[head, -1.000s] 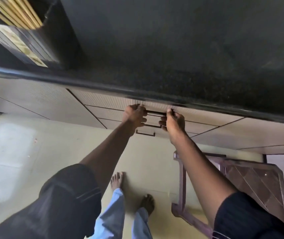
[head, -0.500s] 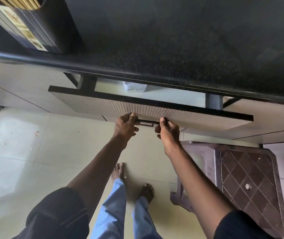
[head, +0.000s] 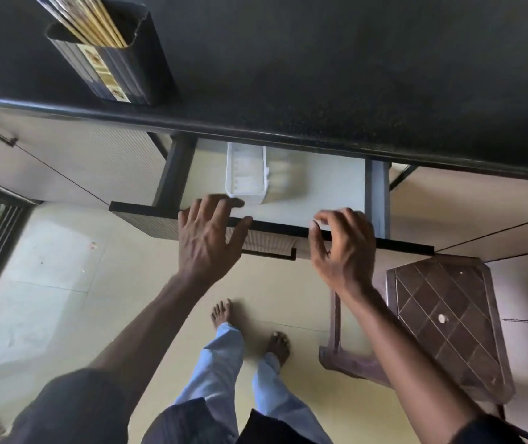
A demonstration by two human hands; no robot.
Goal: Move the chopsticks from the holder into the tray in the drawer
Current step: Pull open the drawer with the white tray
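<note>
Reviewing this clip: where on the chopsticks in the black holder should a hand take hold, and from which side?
Grip the chopsticks on the exposed upper shafts, above the rim of the holder, coming from above, probably with the nearer left hand. The holder's walls enclose the lower ends, and the bundle leans up-left, so drawing along that lean looks cleanest.

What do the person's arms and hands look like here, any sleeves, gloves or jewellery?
Both hands are bare: no gloves, rings or watch show on the left hand or the right hand. The forearms are uncovered. Short dark sleeves cover the upper arms, the left sleeve plain and slightly glossy, the right sleeve finely ribbed.
</note>
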